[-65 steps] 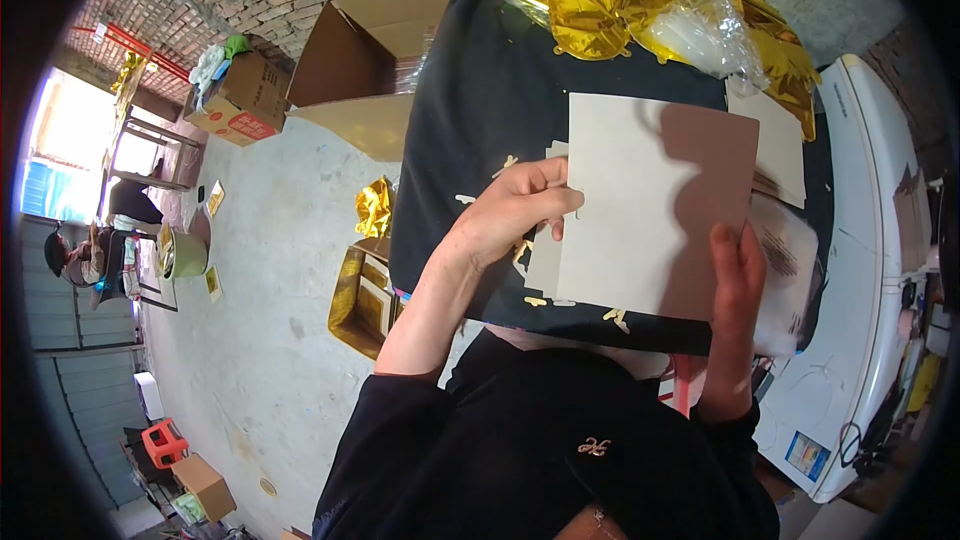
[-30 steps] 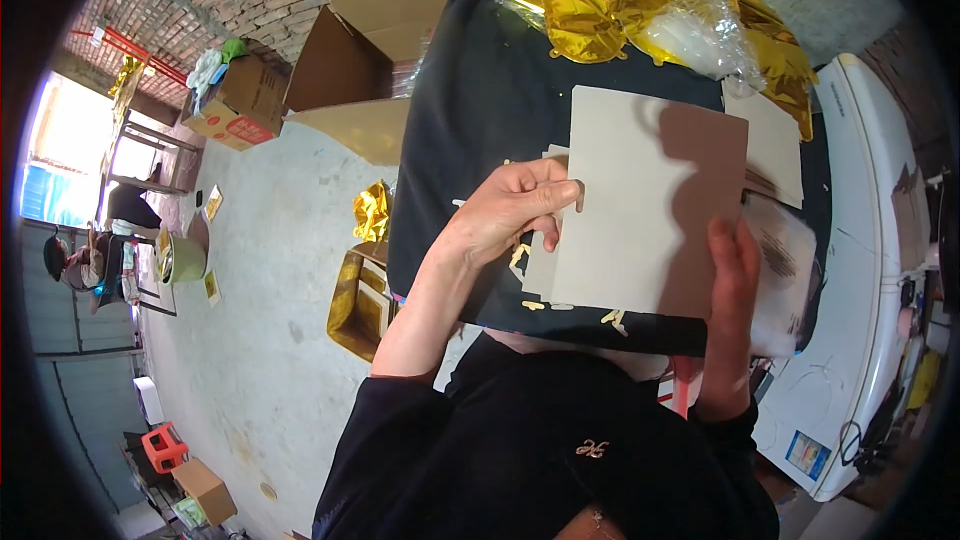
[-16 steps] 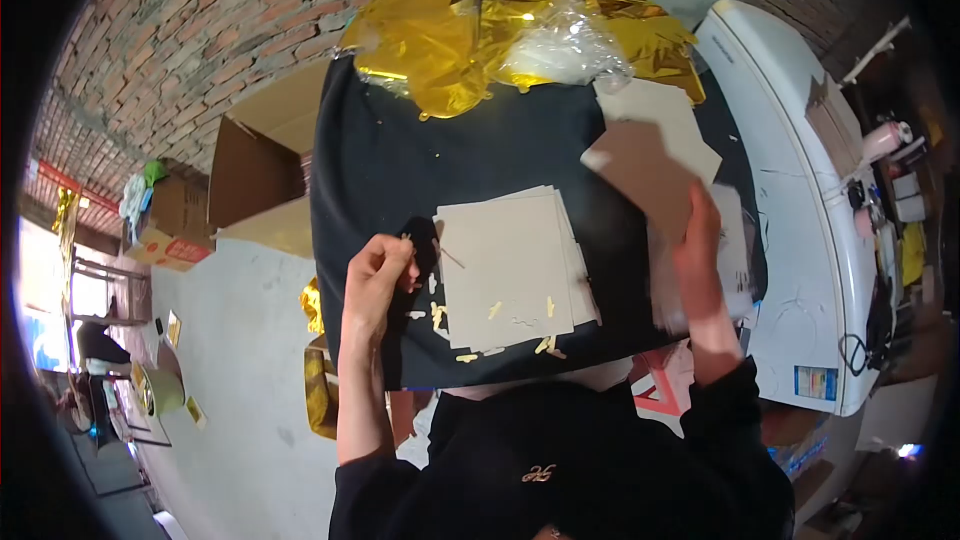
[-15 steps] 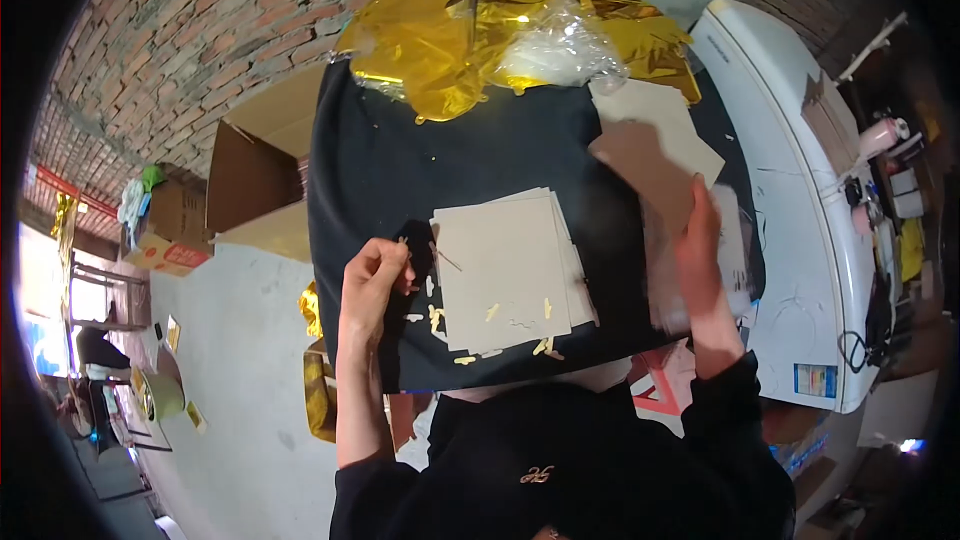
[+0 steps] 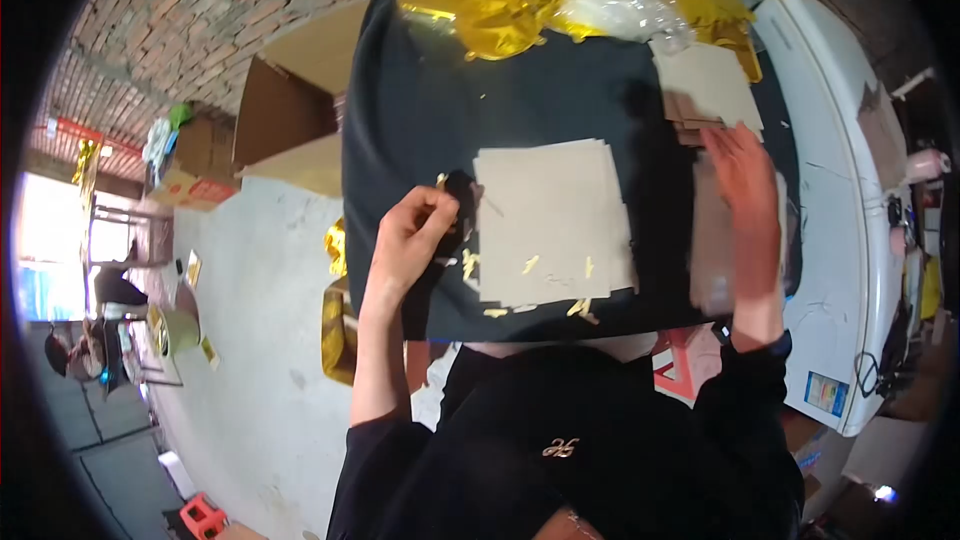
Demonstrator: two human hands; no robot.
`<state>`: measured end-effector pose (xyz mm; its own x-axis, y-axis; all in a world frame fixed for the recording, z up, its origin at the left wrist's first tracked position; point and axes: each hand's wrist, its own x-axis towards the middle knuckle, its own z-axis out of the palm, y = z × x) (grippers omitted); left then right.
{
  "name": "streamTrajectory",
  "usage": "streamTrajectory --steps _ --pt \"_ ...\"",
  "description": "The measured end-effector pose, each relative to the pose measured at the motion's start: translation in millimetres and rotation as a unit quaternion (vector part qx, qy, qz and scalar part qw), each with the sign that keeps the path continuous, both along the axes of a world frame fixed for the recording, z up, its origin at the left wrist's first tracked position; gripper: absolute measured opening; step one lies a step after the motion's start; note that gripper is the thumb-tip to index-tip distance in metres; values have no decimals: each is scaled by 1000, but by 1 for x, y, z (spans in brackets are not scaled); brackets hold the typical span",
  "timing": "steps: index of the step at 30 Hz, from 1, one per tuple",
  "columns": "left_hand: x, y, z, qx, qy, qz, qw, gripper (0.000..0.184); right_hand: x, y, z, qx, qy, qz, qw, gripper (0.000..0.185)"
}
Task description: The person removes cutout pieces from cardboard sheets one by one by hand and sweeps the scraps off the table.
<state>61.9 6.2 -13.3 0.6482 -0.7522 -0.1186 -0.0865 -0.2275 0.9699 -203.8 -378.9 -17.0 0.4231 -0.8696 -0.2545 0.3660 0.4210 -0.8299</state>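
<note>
Card sheets (image 5: 550,225) stacked on worktop (image 5: 570,85), scraps (image 5: 531,265) loose atop; second stack (image 5: 712,80) remaining, two o'clock — right hand (image 5: 752,180) at its edge, fingers extended, released; left hand (image 5: 412,235), nine o'clock, fingers curled, contents unclear.

One left hand (image 5: 412,237) and one right hand (image 5: 748,185) make two hands, over one table (image 5: 570,85) with two piles of cards, a middle pile (image 5: 545,205) and a far pile (image 5: 718,80), whose cards overlap too much to count. Two yellow scraps (image 5: 531,265) can be told apart on top of the middle pile; the other scraps are too blurred to number. Around these are one freezer (image 5: 835,240), one bucket (image 5: 182,332) and, along the brick wall (image 5: 220,20), two cardboard boxes (image 5: 285,105).
</note>
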Motion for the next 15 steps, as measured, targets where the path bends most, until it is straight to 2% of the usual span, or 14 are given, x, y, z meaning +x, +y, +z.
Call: streamTrajectory --steps 1,2,3,5,7,8,11,15 --pt "-1 3 1 28 -30 -1 999 16 -7 15 3 -2 11 3 1000 42" --pt "-3 5 3 54 -49 1 997 16 -8 50 14 -80 5 31 996 39" --pt "-11 3 21 97 -45 22 994 16 -4 81 27 -126 61 73 988 36" --pt "-13 5 14 94 -258 17 961 16 -2 126 45 -218 172 148 949 31" --pt "-17 5 14 130 -376 29 917 17 -12 139 27 -333 293 224 868 23" --pt "-19 4 14 147 -434 34 888 18 -12 144 19 -427 328 218 814 21" --pt "-30 1 14 148 -406 11 902 19 -6 162 7 -537 374 213 725 20" --pt "-50 -10 -1 153 -417 19 896 29 3 186 -6 -536 372 176 737 24"
